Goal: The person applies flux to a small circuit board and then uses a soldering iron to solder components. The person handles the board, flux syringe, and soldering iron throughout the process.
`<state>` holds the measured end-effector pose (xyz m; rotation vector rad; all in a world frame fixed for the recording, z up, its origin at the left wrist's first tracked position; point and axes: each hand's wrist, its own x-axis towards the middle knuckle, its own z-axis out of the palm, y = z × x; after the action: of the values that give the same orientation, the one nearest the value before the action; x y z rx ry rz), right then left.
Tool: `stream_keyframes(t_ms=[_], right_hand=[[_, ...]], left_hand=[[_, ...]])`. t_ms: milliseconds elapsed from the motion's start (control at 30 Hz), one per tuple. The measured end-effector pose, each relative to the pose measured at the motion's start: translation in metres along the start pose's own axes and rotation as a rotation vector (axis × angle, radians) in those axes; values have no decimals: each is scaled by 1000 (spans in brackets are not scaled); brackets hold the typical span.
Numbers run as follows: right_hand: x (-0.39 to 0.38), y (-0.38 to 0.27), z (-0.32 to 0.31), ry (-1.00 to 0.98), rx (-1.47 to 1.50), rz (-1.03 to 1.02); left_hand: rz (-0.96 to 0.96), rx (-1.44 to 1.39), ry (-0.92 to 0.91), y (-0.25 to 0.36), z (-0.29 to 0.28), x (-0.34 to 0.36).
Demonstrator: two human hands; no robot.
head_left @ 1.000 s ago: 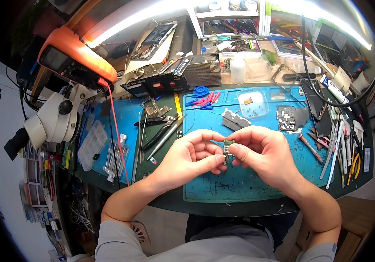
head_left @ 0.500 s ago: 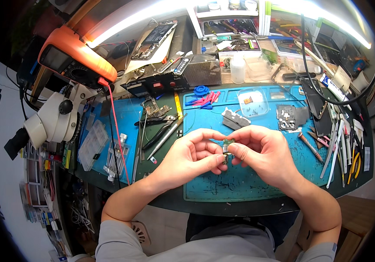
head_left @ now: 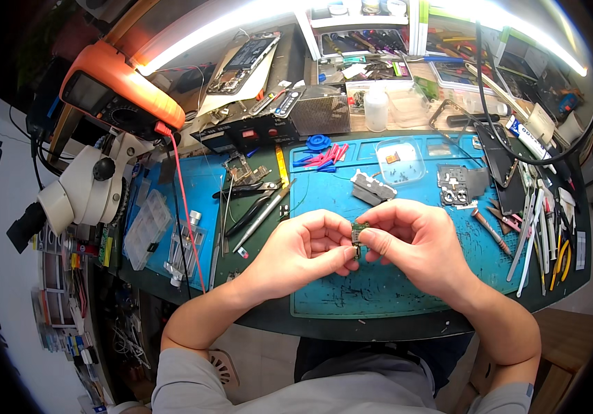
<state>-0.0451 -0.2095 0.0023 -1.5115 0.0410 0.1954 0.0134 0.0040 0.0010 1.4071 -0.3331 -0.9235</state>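
Note:
Between my two hands, above the blue work mat (head_left: 324,297), is a small green circuit board (head_left: 358,233) with metal parts on it. My left hand (head_left: 303,245) pinches its left and lower edge with thumb and fingers. The thumb and index finger of my right hand (head_left: 413,241) grip its right side. Fingers cover much of the board. Just beyond my hands a grey metal phone part (head_left: 372,188) lies on the mat, near a clear plastic dish (head_left: 400,161) holding a small chip and several tiny screws.
An orange multimeter (head_left: 120,90) and a white microscope (head_left: 79,183) stand at the left. Pliers (head_left: 255,210) and tweezers (head_left: 265,214) lie left of the mat. Several tools, including yellow-handled pliers (head_left: 560,265), lie at the right beside a dark phone panel (head_left: 503,169).
My left index finger has drawn down slightly from the board's top edge, and the board has tilted a little. Both hands stay in nearly the same place.

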Motion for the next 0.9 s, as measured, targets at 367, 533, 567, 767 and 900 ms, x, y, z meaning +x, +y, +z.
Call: stream_keyframes(t_ms=[367,533,567,767,900], right_hand=[[-1,-2,0,-6,47,-32],[-3,3,3,32,-147,-177],[-4,3,4,32,-214,-204],[-3,2,5,49,-381,-350],[-6,-8,2,-30,-305,-156]], left_hand=[[37,15,11,2,1,-4],[121,-7,40,0,0,-3],[131,-11,44,-1,1,-3],[169,36,58,-6,2,-2],[150,76,46,-5,2,-2]])
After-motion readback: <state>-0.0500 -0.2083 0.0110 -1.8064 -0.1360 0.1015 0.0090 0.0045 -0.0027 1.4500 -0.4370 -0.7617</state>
